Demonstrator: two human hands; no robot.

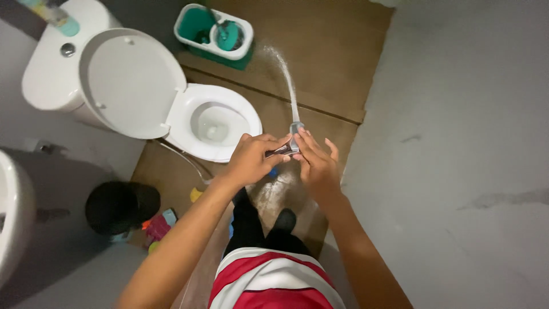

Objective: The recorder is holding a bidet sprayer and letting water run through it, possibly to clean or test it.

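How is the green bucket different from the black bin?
The green mop bucket is boxy with a white rim and lies ahead, by the far wall; the black bin is round and dark all over, near the person's left side. The bucket is open with a round spinner showing inside; the bin shows only a black top. The water jet from the sprayer lands near the bucket, not the bin. Both stand on the floor.

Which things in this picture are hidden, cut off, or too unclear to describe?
Head view:
- Sprayer: body mostly hidden by the left hand and right hand.
- Sink: cut off by the left edge.
- Mop bucket: contents too small to tell.
- Small coloured items beside the black bin: blurred.
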